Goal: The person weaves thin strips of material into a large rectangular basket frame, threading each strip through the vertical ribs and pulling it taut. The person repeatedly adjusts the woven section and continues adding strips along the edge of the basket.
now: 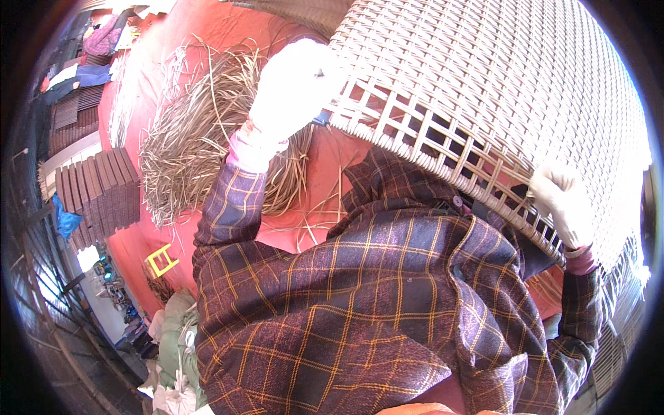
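A large pale woven wicker panel (484, 62) leans across the upper right, with an open lattice band (443, 138) along its near edge. My left hand (297, 86), in a white glove washed out by glare, is closed at the panel's left corner. A small blue piece (321, 118) shows under that hand; its kind is unclear. Toward the right end of the lattice, my right hand (559, 200), gloved in off-white, has its fingers curled closed against the strands. Its fingertips are partly hidden.
A big heap of loose brown weaving strands (194, 131) lies on the red ground sheet (332, 180) beside my left arm. A yellow frame-shaped piece (162, 260) sits farther left. Stacked brown slatted panels (98, 197) and a green bundle (177, 332) stand along the left side.
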A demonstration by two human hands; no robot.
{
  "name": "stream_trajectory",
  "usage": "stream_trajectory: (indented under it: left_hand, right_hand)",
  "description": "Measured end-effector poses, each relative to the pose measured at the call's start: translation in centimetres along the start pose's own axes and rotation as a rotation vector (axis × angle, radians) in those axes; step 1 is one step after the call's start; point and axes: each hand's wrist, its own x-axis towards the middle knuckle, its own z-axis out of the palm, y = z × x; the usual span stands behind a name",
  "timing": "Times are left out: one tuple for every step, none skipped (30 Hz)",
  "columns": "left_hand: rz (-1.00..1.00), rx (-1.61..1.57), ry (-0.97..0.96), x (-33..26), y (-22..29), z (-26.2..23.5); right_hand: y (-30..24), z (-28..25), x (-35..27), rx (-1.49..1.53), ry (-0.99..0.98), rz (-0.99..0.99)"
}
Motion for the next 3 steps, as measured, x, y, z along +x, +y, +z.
stream_trajectory:
  left_hand:
    - [0.051, 0.070, 0.002, 0.31, -0.14, -0.01]
    - [0.106, 0.151, 0.003, 0.46, -0.19, 0.18]
    - [0.097, 0.140, 0.004, 0.21, -0.18, 0.19]
  right_hand:
    - [-0.58, 0.10, 0.11, -0.076, -0.011, 0.009]
    - [-0.85, 0.69, 0.51, -0.093, -0.067, -0.017]
    - [-1.34, 0.91, 0.75, -0.155, -0.111, 0.007]
